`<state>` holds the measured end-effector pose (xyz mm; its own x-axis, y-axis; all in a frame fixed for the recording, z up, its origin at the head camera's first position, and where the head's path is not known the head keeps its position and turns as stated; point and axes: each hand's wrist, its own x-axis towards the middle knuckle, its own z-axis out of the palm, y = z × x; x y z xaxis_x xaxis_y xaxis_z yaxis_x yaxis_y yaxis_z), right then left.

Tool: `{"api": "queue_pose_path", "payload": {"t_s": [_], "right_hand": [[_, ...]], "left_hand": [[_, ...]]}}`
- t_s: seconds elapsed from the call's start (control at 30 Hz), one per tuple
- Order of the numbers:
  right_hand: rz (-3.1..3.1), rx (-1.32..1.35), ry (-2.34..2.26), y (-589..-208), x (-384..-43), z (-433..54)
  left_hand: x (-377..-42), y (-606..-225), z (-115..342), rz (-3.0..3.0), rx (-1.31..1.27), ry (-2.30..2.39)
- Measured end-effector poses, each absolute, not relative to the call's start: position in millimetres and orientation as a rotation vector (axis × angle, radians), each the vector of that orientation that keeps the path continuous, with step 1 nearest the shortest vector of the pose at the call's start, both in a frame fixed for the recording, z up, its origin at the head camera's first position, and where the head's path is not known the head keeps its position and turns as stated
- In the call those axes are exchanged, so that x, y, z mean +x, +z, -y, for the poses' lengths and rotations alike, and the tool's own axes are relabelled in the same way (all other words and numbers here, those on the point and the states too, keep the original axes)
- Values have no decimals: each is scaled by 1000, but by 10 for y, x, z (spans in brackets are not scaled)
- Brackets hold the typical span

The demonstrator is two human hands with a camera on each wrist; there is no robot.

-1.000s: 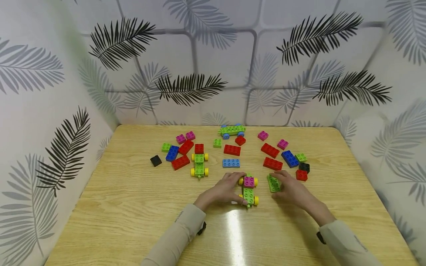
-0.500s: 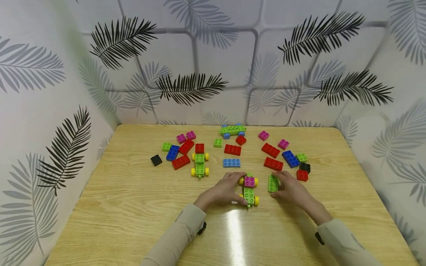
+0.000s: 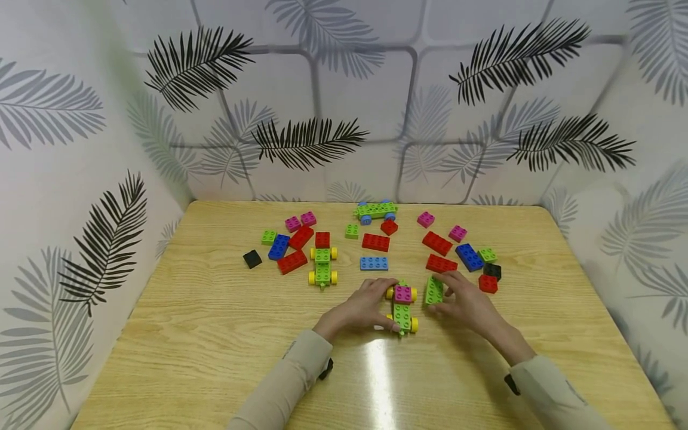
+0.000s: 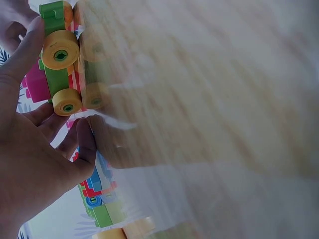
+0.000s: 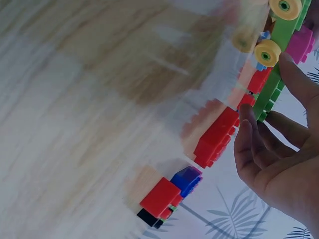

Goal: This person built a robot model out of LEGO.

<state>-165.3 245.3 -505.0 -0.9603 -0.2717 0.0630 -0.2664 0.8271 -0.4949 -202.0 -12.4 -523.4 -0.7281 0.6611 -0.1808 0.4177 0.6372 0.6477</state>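
Note:
My left hand (image 3: 366, 306) grips a green toy car base (image 3: 401, 315) with yellow wheels, its thumb at the near end and fingers at the far end. A magenta brick (image 3: 404, 293) sits on the far part of this base. Just right of it, my right hand (image 3: 469, 303) holds a long green brick (image 3: 433, 291) between thumb and fingers. In the right wrist view the green brick (image 5: 268, 93) appears raised off the table, studs facing up. The left wrist view shows the yellow wheels (image 4: 61, 49) standing on the tabletop, with the left fingers beside them.
Left of centre stands another green car base (image 3: 322, 272) with yellow wheels; at the back edge, one with blue wheels (image 3: 376, 211). A light blue brick (image 3: 373, 263) lies beyond the left hand. Red bricks (image 3: 442, 264), a dark blue brick (image 3: 469, 257) and several others lie around.
My right hand has moved slightly left with the green brick, bringing it closer to the car base, and the brick has turned a little. The left hand has stayed in place.

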Motion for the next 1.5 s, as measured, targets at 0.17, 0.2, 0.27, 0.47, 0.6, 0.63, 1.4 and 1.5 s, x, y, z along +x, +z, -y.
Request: {"api": "queue_pose_path", "payload": {"t_s": [0.17,0.2,0.27,0.47,0.6,0.63,1.4,1.5], "right_hand": [[-3006,-483,-847,-5013,-1639,-2416],[-3008,-490,-851,-5007,-1639,-2412],[-3012,-497,-859,-4989,-1636,-2400],[-3003,-520,-933,-4898,-1622,-2338],[-2965,-549,-1003,-4823,-1600,-2244],[-2953,-551,-1013,-4810,-1595,-2214],[-2922,-666,-909,-4846,-1667,-1922],[-2914,-663,-886,-4821,-1689,-1909]], "left_hand": [[-2016,-5223,125,-2450,848,837],[-2015,-5221,124,-2450,847,840],[-2011,-5219,123,-2452,846,840],[-2011,-5220,120,-2457,853,836],[-2018,-5226,124,-2453,852,839],[-2019,-5227,125,-2453,852,839],[-2011,-5227,127,-2447,843,858],[-2012,-5221,131,-2446,848,858]]}}
